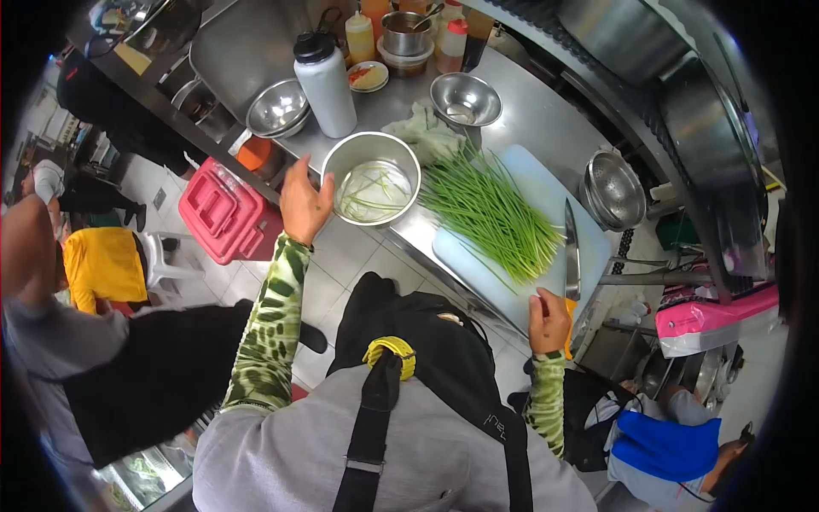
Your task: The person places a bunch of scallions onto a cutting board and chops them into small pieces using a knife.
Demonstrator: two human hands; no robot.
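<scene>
My left hand is open beside a steel pot, thumb apart and fingertips near its rim. A few green strands lie inside the pot. A thick bunch of long green chives is spread across a pale blue cutting board. To their right on the board lies a knife, blade pointing away from me. My right hand is at the board's near right corner with fingers curled in, beside the knife's orange handle; I cannot tell what is in them.
A white bottle, a steel bowl and a cloth stand or lie behind the pot. Right of the board is a colander. A red cooler sits on the floor at left. Other people stand on both sides.
</scene>
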